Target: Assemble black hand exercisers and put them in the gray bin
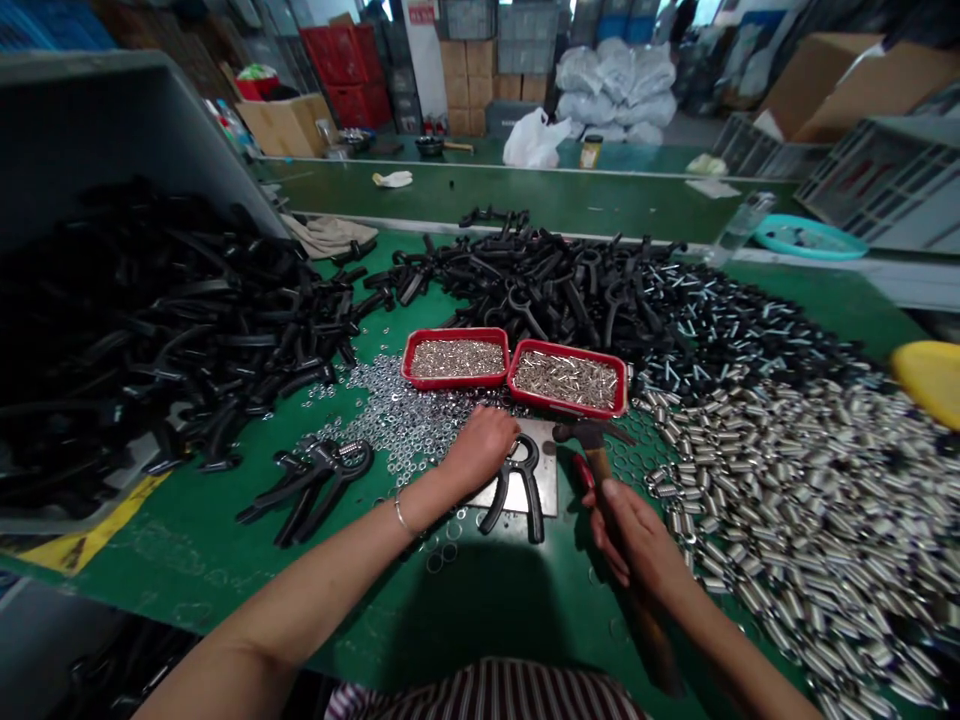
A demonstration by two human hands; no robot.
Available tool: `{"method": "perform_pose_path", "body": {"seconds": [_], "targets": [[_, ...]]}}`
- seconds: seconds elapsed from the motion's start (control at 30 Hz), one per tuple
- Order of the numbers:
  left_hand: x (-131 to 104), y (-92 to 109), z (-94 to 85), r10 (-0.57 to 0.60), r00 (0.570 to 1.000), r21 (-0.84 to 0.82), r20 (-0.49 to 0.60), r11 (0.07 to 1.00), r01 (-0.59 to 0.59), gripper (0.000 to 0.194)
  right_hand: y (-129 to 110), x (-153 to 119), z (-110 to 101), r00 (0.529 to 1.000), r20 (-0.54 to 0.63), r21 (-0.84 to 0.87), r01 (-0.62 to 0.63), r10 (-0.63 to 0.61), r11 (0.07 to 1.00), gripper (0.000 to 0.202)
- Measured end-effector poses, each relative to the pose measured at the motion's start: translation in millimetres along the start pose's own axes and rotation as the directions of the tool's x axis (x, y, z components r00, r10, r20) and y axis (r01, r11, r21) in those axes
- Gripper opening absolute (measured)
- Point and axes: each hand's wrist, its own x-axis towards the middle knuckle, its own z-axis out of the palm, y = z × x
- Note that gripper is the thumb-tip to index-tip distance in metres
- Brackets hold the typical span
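Note:
My left hand (pixel 487 440), its fingers closed and turned away from me, is at the top left of a black hand grip exerciser (pixel 534 490). What those fingers hold, if anything, is hidden. The exerciser lies on a flat metal plate (pixel 550 470) with its two handles spread toward me. My right hand (pixel 637 535) is wrapped round the wooden handle of a hammer (pixel 592 445), whose head is just right of the plate. Beside that handle, a red-handled tool (pixel 583 474) shows partly at my fingers.
Two red trays (pixel 455 382) of small metal parts stand behind the plate. Silver nuts (pixel 405 430), assembled exercisers (pixel 315 485) and a grey crate (pixel 172 90) of black handles are on the left. Black handles (pixel 555 280) pile up behind; metal springs (pixel 810 510) cover the right.

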Motion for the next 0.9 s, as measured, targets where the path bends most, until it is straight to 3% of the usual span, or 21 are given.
{"method": "perform_pose_path", "body": {"seconds": [0.07, 0.13, 0.27, 0.33, 0.43, 0.5, 0.6, 0.67, 0.73, 0.8, 0.9], "targets": [[-1, 3, 0.9, 0.111, 0.994, 0.156, 0.003, 0.982, -0.110, 0.022, -3, 1, 0, 1.000, 0.021, -0.049, -0.008, 0.009, 0.999, 0.047], [-2, 4, 1.9, 0.162, 0.987, 0.209, 0.013, 0.964, -0.161, 0.022, -9, 3, -2, 0.999, 0.037, -0.118, -0.004, 0.008, 0.993, 0.049], [-11, 8, -0.1, 0.068, 0.996, 0.131, -0.065, 0.990, -0.059, 0.021, -35, 7, -4, 0.997, 0.078, -0.376, 0.023, 0.007, 0.926, 0.050], [-25, 13, -2.7, 0.043, 0.991, 0.061, -0.125, 0.998, -0.035, 0.028, -54, 7, -3, 0.990, 0.121, -0.504, 0.123, -0.071, 0.855, 0.047], [-50, 22, -4.6, 0.136, 0.982, 0.008, -0.131, 0.991, -0.136, 0.026, -75, 11, 1, 0.946, 0.178, -0.613, 0.323, -0.272, 0.721, 0.043], [-63, 25, -3.1, 0.189, 0.975, 0.006, -0.118, 0.982, -0.189, 0.026, -78, 21, 4, 0.923, 0.190, -0.678, 0.371, -0.335, 0.635, 0.041], [-70, 27, 1.1, 0.177, 0.977, 0.000, -0.122, 0.984, -0.179, 0.026, -71, 42, 7, 0.947, 0.248, -0.758, 0.320, -0.203, 0.568, 0.042], [-68, 27, 3.2, 0.160, 0.979, -0.012, -0.125, 0.987, -0.163, 0.027, -67, 52, 8, 0.948, 0.298, -0.762, 0.309, -0.115, 0.569, 0.045], [-66, 27, 3.6, 0.149, 0.980, -0.019, -0.131, 0.988, -0.153, 0.027, -67, 56, 10, 0.940, 0.306, -0.748, 0.337, -0.153, 0.572, 0.046], [-64, 28, 1.7, 0.143, 0.981, -0.024, -0.132, 0.989, -0.148, 0.028, -69, 56, 11, 0.940, 0.279, -0.788, 0.341, -0.197, 0.513, 0.043], [-65, 28, -5.3, 0.111, 0.986, -0.057, -0.121, 0.991, -0.118, 0.026, -72, 52, 11, 0.955, 0.272, -0.847, 0.295, -0.116, 0.441, 0.042]]}}
